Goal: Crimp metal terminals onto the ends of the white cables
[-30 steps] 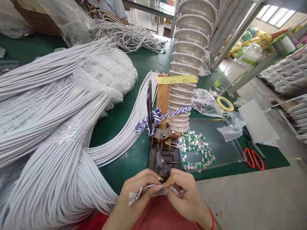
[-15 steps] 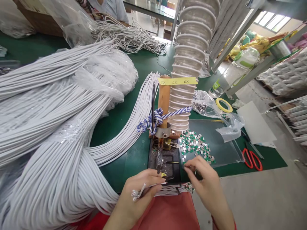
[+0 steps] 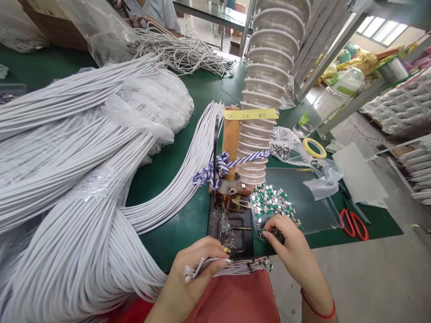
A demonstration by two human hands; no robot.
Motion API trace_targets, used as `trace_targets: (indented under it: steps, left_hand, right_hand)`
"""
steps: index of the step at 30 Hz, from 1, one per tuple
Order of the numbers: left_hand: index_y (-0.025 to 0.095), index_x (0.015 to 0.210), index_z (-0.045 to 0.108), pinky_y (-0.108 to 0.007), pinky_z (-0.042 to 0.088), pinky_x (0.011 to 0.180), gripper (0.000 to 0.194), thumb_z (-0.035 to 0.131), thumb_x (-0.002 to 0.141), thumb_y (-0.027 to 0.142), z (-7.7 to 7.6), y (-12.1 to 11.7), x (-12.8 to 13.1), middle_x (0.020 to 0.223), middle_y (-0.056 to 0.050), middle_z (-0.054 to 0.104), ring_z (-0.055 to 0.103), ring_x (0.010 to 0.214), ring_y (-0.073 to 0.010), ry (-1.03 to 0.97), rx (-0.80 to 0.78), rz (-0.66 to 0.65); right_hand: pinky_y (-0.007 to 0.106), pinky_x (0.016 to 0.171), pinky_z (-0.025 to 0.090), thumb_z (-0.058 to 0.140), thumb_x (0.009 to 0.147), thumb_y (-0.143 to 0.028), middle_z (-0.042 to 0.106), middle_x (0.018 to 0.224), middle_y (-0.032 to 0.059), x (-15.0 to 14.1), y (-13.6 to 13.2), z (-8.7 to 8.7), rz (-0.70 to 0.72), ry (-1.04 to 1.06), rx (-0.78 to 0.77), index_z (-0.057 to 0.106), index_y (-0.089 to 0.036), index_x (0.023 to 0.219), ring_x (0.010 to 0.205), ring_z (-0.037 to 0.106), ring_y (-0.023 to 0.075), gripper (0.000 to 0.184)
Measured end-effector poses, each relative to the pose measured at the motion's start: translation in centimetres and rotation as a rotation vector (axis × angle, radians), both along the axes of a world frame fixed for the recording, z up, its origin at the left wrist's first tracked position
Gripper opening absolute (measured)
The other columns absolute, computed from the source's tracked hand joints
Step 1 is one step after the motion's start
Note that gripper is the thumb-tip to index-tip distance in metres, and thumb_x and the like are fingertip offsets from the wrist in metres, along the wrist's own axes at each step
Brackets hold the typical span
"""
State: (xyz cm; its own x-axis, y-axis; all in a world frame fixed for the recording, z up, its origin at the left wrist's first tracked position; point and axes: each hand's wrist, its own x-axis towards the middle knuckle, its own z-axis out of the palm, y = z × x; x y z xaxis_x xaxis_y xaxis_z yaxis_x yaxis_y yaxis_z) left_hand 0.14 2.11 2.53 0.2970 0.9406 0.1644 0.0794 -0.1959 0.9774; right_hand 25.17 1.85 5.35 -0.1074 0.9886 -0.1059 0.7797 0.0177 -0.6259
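Observation:
Several white cables (image 3: 189, 272) are gripped in my left hand (image 3: 191, 273), which is closed around them, with one thin cable end poking out past the thumb and finger. My right hand (image 3: 288, 240) is pinched at the lower edge of a pile of small green connector boards (image 3: 274, 202); a small board shows at its fingertips, partly hidden. Between the hands lies a black tray (image 3: 243, 240) with solder scraps. Over it stands a soldering iron with a wooden handle (image 3: 230, 143), tied with blue-and-white rope (image 3: 220, 166). A finished-looking cable bundle with boards (image 3: 266, 264) lies along the table edge.
Large bundles of white cable (image 3: 84, 251) fill the left side. A clear ribbed hose (image 3: 266, 89) rises behind the iron. On the right are red-handled scissors (image 3: 353, 223), yellow tape (image 3: 314, 148) and a plastic bag (image 3: 286, 143). A person's sleeve (image 3: 161, 13) shows at the far side.
My right hand has shifted slightly right, against the edge of the board pile, and its fingers have closed together. My left hand keeps the cables, barely moved.

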Motion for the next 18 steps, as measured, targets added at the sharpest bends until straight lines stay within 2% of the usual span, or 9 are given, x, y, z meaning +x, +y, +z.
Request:
trace_targets:
  steps: [9,13,18]
  left_hand:
    - [0.019,0.076,0.074,-0.018,0.051,0.060,0.017,0.065,0.085,0.009,0.4,0.1,0.0,0.074,-0.002,0.072,0.067,0.064,-0.0142,0.031,-0.011,-0.024]
    - [0.019,0.074,0.074,-0.020,0.052,0.061,0.017,0.064,0.087,0.012,0.5,0.1,0.1,0.074,-0.003,0.073,0.069,0.065,-0.0164,0.051,-0.009,-0.039]
    - [0.019,0.073,0.074,-0.021,0.052,0.060,0.019,0.063,0.087,0.013,0.8,0.1,0.0,0.075,-0.004,0.074,0.069,0.065,-0.0169,0.086,-0.019,-0.037]
  right_hand:
    - [0.030,0.065,0.042,0.045,0.098,-0.026,0.060,0.082,0.0036,0.4,-0.5,-0.7,-0.141,0.001,0.083,0.056,-0.024,0.086,0.074,0.055,0.0230,0.016]
    - [0.029,0.064,0.044,0.044,0.099,-0.027,0.060,0.081,0.0029,0.6,-0.5,-1.0,-0.187,0.055,0.093,0.055,-0.023,0.089,0.072,0.058,0.0211,0.016]
    - [0.026,0.054,0.040,0.044,0.100,-0.029,0.055,0.072,0.0001,0.2,-0.8,-0.5,-0.224,0.193,0.094,0.056,-0.023,0.089,0.060,0.051,0.0179,0.018]
